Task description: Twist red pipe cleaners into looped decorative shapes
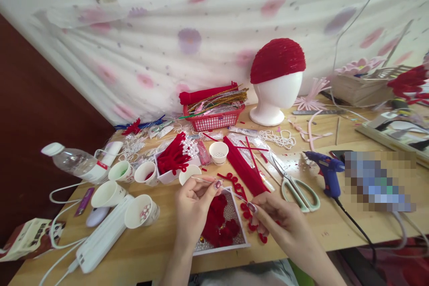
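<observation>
My left hand (pixel 194 208) pinches one end of a thin clear wire (pixel 231 192) between thumb and fingertips. Across from it, my right hand (pixel 281 223) grips the other end of the wire. Both hands hover over a shallow white tray (pixel 243 238) lined with pearls and holding red pipe-cleaner petals (pixel 219 223). Red curled pipe-cleaner pieces (pixel 234 181) lie just behind the tray.
Paper cups (pixel 142 211) of beads, a water bottle (pixel 72 161) and a white power strip (pixel 102 237) sit left. Scissors (pixel 296 187) and a blue glue gun (pixel 327 170) lie right. Behind are a red basket (pixel 214 121) and a foam head with red cap (pixel 276 78).
</observation>
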Motion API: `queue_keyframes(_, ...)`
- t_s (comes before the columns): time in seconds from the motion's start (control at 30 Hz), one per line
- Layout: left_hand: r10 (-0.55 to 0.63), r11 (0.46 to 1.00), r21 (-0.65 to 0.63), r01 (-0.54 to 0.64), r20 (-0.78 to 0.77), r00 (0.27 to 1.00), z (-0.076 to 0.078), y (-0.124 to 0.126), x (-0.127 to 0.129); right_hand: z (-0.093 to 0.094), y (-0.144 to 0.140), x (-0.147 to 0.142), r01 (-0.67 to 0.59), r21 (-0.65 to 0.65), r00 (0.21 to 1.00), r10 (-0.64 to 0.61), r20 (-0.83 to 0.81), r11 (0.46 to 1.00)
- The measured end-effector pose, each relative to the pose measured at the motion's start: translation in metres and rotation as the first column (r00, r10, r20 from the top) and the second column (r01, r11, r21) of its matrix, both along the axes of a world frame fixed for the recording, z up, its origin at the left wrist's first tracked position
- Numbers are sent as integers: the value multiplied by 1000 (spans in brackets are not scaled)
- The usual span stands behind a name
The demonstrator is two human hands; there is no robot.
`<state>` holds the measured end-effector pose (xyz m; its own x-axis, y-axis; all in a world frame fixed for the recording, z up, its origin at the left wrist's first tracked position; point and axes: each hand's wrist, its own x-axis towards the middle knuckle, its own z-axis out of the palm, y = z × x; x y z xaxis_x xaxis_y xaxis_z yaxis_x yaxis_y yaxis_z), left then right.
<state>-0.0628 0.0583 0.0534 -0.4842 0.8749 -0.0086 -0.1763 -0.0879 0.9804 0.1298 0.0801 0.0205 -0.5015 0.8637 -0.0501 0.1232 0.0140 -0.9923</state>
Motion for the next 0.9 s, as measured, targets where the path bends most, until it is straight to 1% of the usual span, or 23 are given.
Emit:
queue_keyframes(0.17,5,1000,14,-5,9,1000,-1,-3,1,6,-1,-1,-12,61,998,9,58,998)
queue_keyframes(0.3,8,1000,20,-8,12,1000,0,-4,0,7,-1,-2,-11,85,996,3,86,996)
queue_keyframes(0.43,1,1000,22,-1,6,1000,0,-5,1,6,-2,-4,-9,79,998,3,70,997)
queue_keyframes(0.6,-32,999,13,32,-9,999,-7,-7,8,5,-5,-8,16,49,998,-19,63,999)
queue_keyframes(0.7,-52,999,-3,52,-45,998,-10,-9,12,4,-6,-8,31,30,998,-32,50,999)
queue_keyframes(0.8,-68,998,-10,68,-85,994,-10,-11,15,4,-7,-8,46,19,998,-47,34,999)
queue_keyframes(0.9,-81,997,-24,79,-105,991,-9,-11,16,5,-6,-8,82,43,997,-82,11,996)
